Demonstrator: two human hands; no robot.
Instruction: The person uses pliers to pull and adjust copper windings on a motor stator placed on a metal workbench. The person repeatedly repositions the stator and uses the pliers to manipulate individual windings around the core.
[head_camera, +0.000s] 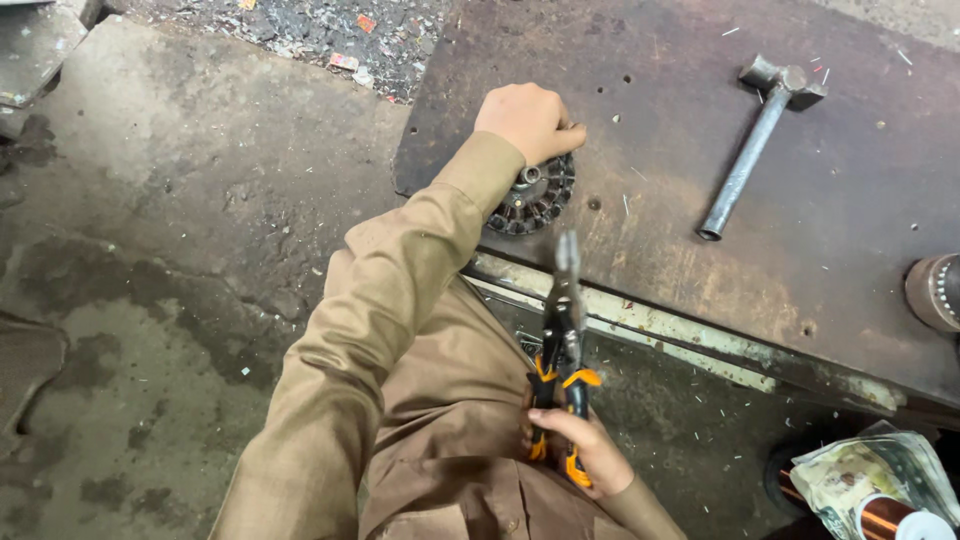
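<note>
My left hand (530, 120) rests closed on top of a round dark slotted metal part (535, 200), a motor core, which lies near the left edge of a rusty steel plate (700, 200). The brown sleeve hides part of the core. My right hand (580, 445) holds pliers (562, 330) by their black and orange handles close to my body, jaws pointing up toward the core and closed. The jaws are a short way below the core, apart from it.
A metal hammer (755, 140) lies on the plate at the upper right. A cylindrical metal piece (935, 290) sits at the right edge. A spool of copper wire (890, 520) and a crumpled paper bag (870, 470) are at the bottom right. Stained concrete floor (150, 250) spreads left.
</note>
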